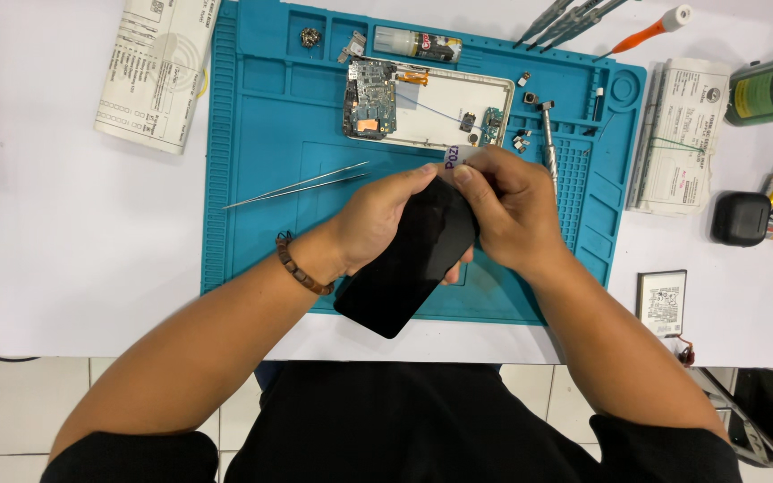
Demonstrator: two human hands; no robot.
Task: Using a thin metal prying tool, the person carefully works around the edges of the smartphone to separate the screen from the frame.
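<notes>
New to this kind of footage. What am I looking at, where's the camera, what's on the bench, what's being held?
There is no machine: one head-worn camera looks down at a person's two bare hands. The left hand holds a black phone screen panel; the right hand pinches a small white tab at its top edge. Below lies a blue repair mat on a white table, with an opened phone frame showing its circuit board, tweezers, a screwdriver and a loose battery off the mat.
</notes>
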